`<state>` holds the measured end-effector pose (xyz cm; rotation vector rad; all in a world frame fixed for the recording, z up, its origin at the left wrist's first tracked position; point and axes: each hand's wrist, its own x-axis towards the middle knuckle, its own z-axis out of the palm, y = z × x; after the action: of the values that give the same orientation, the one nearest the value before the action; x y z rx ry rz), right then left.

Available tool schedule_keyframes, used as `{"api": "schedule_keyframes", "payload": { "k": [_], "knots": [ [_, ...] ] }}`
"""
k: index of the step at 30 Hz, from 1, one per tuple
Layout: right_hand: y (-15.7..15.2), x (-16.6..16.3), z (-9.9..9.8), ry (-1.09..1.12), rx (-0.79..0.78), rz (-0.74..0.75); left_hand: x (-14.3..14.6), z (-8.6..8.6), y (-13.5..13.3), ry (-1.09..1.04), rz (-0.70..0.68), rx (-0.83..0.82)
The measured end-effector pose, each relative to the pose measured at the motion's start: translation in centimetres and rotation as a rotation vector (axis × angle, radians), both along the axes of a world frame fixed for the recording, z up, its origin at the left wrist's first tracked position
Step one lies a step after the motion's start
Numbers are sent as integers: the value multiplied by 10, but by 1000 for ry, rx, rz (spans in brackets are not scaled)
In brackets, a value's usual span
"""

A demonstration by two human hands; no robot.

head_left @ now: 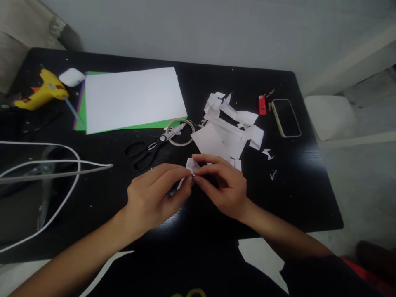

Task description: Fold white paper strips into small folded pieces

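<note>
A small folded piece of white paper (191, 165) is held between both hands, over the front middle of the black table. My left hand (157, 194) pinches its left side between thumb and fingers. From the right, my right hand (224, 183) pinches the same piece with its fingertips. The fingers hide part of its folds. Just beyond my hands lie black-handled scissors (154, 145), their blades across a roll of tape (193, 134). Cut and curled white paper scraps (225, 136) are heaped beyond my right hand.
White sheets (133, 99) lie on green paper at the back. To their left are a yellow glue gun (49, 88) and a white case (71, 77). A white cable (77, 165) loops at left. A red lighter (262, 105) and phone (286, 118) lie at right.
</note>
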<state>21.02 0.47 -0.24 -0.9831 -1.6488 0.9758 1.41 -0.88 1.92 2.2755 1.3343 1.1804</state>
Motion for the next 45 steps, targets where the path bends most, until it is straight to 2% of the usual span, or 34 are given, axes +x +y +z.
{"api": "schedule_keyframes", "payload": {
  "k": [8, 18, 25, 31, 38, 45],
  "knots": [
    [0, -1, -1, 12, -54, -6, -3, -2, 0, 5, -30, 1],
    [0, -3, -3, 136, -186, 14, -2, 0, 0, -2, -38, -30],
    [0, -2, -3, 91, -141, 23, 1, -2, 0, -6, 37, -54],
    [0, -2, -1, -10, -25, 12, 1, -2, -2, 28, 68, -46],
    [0, -1, -1, -52, 41, 10, 1, -1, -1, 35, 31, -2],
    [1, -1, -1, -28, -12, 18, 0, 1, -2, 36, 26, -23]
  ]
}}
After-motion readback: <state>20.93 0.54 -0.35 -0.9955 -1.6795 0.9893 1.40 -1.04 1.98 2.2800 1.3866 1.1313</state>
